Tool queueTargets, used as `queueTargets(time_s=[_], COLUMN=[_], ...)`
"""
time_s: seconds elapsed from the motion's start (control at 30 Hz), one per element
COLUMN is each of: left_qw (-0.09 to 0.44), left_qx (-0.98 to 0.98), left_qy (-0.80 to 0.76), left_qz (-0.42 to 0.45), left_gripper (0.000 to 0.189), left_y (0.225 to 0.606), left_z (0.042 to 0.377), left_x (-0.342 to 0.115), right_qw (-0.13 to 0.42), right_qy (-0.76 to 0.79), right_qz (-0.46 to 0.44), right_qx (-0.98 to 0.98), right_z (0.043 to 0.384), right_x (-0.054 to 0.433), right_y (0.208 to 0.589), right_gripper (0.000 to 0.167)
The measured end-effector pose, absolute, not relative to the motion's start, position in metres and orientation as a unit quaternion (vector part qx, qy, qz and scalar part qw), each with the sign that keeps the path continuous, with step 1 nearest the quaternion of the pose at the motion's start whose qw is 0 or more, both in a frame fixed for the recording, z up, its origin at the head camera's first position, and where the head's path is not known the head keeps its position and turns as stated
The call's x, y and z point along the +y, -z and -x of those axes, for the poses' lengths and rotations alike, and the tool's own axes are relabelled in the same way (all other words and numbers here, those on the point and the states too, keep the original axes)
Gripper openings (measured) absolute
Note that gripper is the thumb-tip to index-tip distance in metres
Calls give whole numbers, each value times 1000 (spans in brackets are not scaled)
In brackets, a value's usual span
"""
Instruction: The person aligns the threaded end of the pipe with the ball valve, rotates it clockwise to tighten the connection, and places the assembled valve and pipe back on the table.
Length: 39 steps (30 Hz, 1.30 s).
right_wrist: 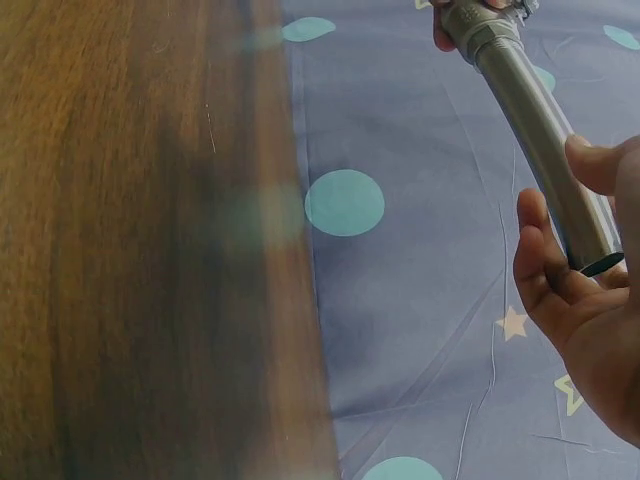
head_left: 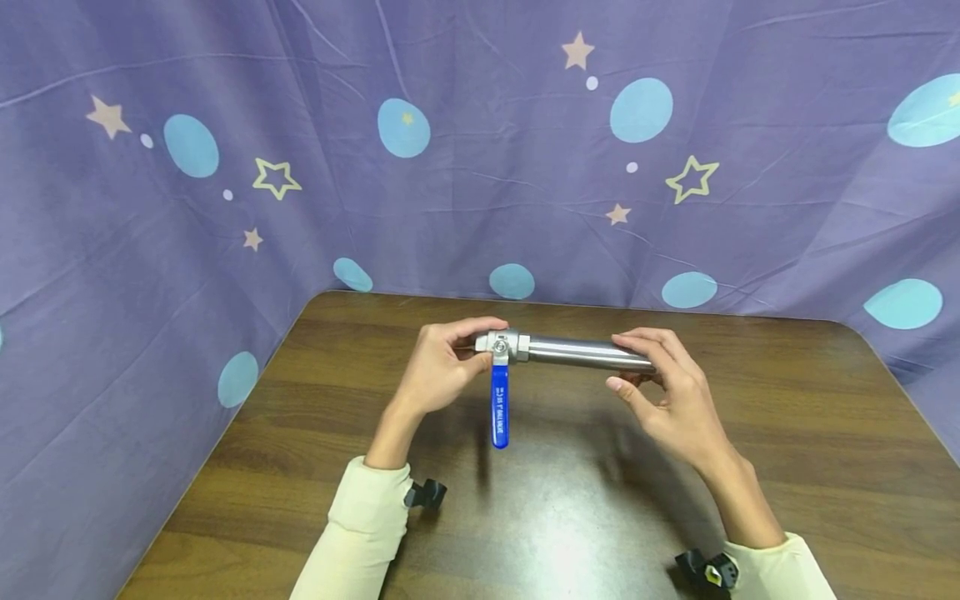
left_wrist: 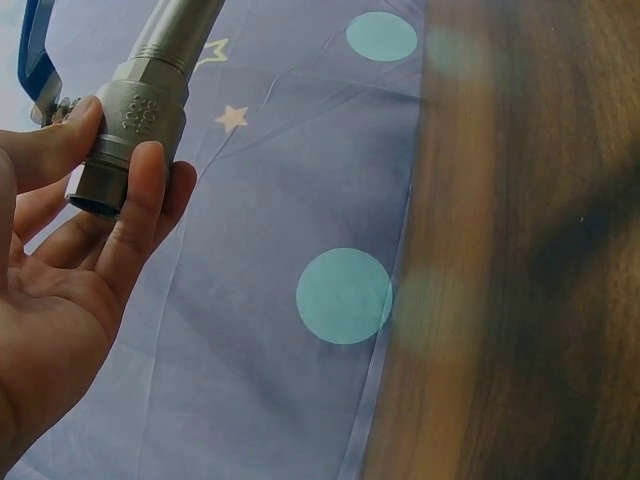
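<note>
A steel ball valve [head_left: 501, 342] with a blue lever handle [head_left: 500, 408] is joined to the left end of a smooth metal pipe [head_left: 573, 352]. My left hand [head_left: 442, 367] pinches the valve body at its free end, thumb in front and fingers behind; the lever hangs toward me. In the left wrist view, the valve's hexagonal end [left_wrist: 98, 186] shows between thumb and fingers. Around the pipe's right end, my right hand [head_left: 671, 400] has relaxed fingers along the far side and top, its thumb standing apart below. The pipe's open end [right_wrist: 603, 264] faces the right palm.
Beneath the hands lies a brown wooden table [head_left: 300, 500] with a glossy reflection near its front. A purple curtain [head_left: 480, 208] with stars and blue spots hangs behind and to the sides. Black wrist mounts [head_left: 425, 494] sit at both light sleeves [head_left: 360, 517].
</note>
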<state>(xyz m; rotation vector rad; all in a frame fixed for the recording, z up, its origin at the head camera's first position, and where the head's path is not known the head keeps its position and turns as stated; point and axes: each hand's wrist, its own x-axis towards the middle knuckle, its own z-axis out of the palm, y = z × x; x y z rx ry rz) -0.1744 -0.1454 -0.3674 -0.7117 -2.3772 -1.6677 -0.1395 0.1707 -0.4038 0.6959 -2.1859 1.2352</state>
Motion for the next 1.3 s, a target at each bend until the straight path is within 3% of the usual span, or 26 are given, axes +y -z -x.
queueTargets(time_s=[0.93, 1.3], left_qw=[67, 67], left_qx=[-789, -793], left_qy=[563, 558], left_qz=[238, 235], left_gripper=[46, 45], left_y=[367, 367], left_z=[175, 174], left_x=[-145, -145], right_qw=[279, 261], right_qy=[-441, -454], right_qz=[-263, -264], right_qx=[-811, -810], right_z=[139, 140], right_x=[172, 173], right_y=[402, 403], right_gripper=[47, 47])
